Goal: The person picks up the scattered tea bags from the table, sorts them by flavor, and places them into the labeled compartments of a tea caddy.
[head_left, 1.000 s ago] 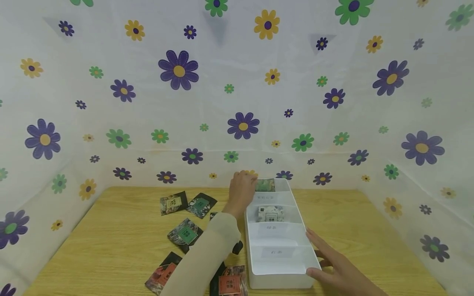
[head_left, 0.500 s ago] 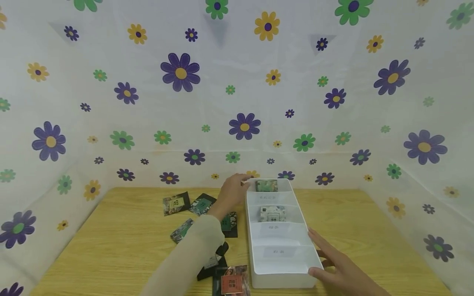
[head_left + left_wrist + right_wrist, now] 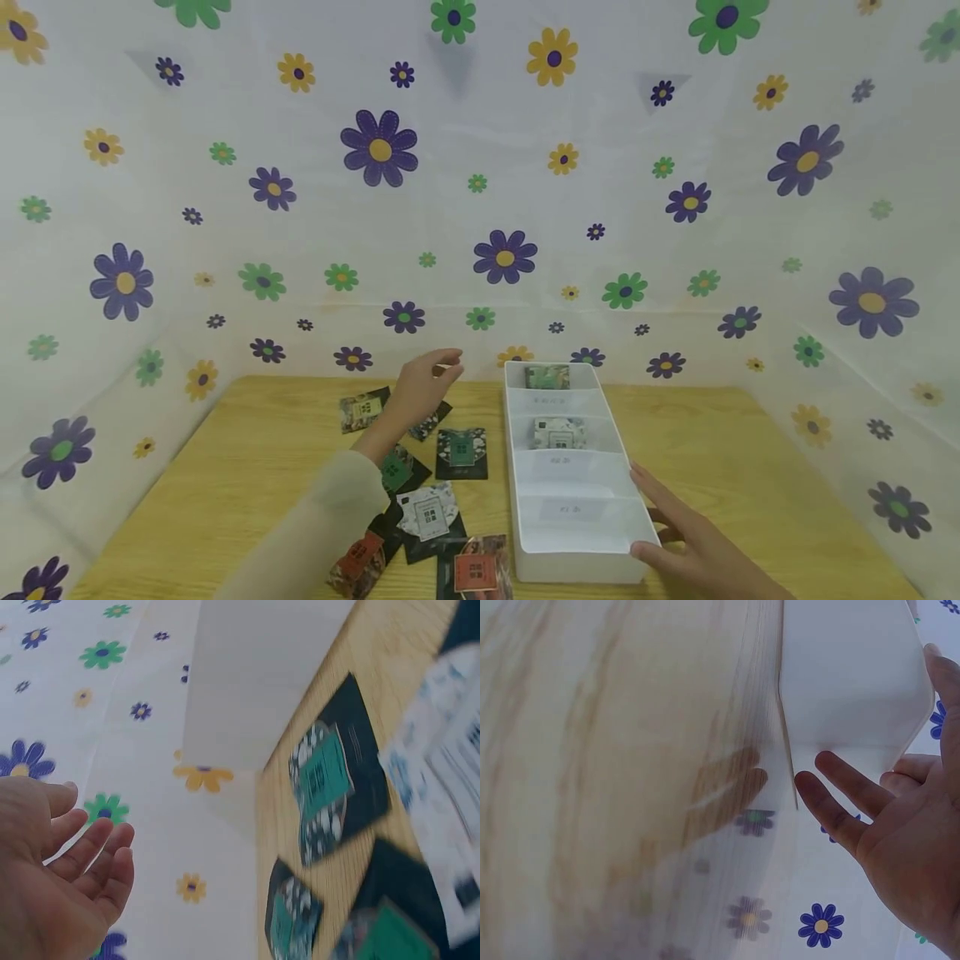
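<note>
A long white divided box stands on the table, with paper labels on its dividers. A green sachet lies in its back compartment, and a white flowered sachet lies further forward. My left hand hovers left of the box's far end, fingers loosely bent and holding nothing; in the left wrist view the palm shows. Against the box's near right side, my right hand rests its fingers and thumb, the fingers fairly straight and spread. Beneath the left arm is a dark green-labelled sachet, partly covered.
Left of the box lie several dark-backed sachets: a green-labelled one, a white one, red-labelled ones and a yellow-labelled one. A flower-print cloth encloses the wooden table at back and sides.
My left hand has drawn away from the box's back compartment, leftward, uncovering the green sachet there and several on the table. My right hand has stayed at the box's side.
</note>
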{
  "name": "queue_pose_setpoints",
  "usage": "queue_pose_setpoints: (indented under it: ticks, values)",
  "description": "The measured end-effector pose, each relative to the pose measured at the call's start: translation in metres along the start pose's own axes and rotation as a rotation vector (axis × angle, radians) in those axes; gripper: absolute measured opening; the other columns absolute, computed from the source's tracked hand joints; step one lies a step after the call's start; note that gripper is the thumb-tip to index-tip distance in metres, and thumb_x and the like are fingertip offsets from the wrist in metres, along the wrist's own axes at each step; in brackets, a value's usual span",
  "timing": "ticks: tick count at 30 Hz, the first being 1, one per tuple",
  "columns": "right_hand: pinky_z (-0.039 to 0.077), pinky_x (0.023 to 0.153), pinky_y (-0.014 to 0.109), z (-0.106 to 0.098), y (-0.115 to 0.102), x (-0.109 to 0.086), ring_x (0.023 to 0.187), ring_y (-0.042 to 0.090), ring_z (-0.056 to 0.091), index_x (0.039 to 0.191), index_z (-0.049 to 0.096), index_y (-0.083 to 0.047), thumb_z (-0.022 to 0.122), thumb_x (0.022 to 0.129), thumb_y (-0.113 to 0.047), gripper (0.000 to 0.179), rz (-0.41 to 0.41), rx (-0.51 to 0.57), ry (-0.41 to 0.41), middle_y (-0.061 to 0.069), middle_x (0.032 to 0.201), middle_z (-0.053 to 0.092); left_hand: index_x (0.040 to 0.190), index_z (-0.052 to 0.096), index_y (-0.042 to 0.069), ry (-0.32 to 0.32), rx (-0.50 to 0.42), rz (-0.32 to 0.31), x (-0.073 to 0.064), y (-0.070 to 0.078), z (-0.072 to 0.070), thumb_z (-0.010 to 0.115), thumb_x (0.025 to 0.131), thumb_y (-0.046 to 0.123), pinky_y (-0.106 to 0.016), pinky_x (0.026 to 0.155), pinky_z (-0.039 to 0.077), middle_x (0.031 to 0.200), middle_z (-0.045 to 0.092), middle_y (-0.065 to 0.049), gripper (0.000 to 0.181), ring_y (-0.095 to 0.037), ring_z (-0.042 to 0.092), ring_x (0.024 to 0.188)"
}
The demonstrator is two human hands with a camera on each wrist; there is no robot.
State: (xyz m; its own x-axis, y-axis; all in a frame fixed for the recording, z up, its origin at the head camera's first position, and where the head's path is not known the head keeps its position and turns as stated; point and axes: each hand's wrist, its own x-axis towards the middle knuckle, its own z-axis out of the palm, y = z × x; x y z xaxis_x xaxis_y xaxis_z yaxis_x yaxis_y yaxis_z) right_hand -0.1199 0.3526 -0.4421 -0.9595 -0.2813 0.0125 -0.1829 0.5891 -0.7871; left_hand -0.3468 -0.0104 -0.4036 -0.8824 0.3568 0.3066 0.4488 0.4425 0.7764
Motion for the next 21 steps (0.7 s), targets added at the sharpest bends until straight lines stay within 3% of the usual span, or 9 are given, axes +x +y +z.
queue_pose_setpoints:
  ticks: [7, 10, 15, 21]
  values:
    - [0.056, 0.085, 0.024, 0.001, 0.0, 0.001, 0.114, 0.016, 0.063, 0.167, 0.01, -0.01, 0.064, 0.105, -0.023, 0.084, 0.035, 0.041, -0.022, 0.03, 0.165, 0.021, 0.147, 0.058, 0.009, 0.049, 0.012, -0.045, -0.025, -0.021, -0.041, 0.056, 0.109, 0.028, -0.051, 0.091, 0.056, 0.136, 0.064, -0.016, 0.043, -0.034, 0.065, 0.119]
    - [0.056, 0.086, 0.024, 0.001, 0.0, 0.001, 0.113, 0.017, 0.064, 0.167, 0.01, -0.009, 0.064, 0.105, -0.024, 0.084, 0.061, 0.053, -0.029, 0.03, 0.164, 0.022, 0.149, 0.056, 0.009, 0.065, -0.002, -0.085, -0.035, -0.033, -0.057, 0.055, 0.109, 0.029, -0.05, 0.087, 0.056, 0.138, 0.062, -0.017, 0.045, -0.035, 0.063, 0.121]
    - [0.058, 0.089, 0.033, 0.002, -0.002, 0.001, 0.115, 0.026, 0.064, 0.167, 0.008, -0.012, 0.064, 0.105, -0.028, 0.085, 0.136, 0.083, -0.037, 0.03, 0.165, 0.021, 0.152, 0.051, 0.007, 0.074, -0.023, -0.149, -0.051, -0.049, -0.078, 0.053, 0.11, 0.03, -0.047, 0.084, 0.056, 0.144, 0.058, -0.019, 0.048, -0.037, 0.059, 0.127]
    - [0.06, 0.088, 0.038, 0.003, -0.005, 0.001, 0.113, 0.029, 0.066, 0.168, 0.007, -0.015, 0.063, 0.105, -0.028, 0.085, 0.151, 0.118, -0.037, 0.031, 0.163, 0.025, 0.155, 0.045, 0.004, 0.091, -0.034, -0.223, -0.063, -0.066, -0.096, 0.052, 0.11, 0.032, -0.053, 0.097, 0.052, 0.147, 0.053, -0.024, 0.053, -0.042, 0.054, 0.131]
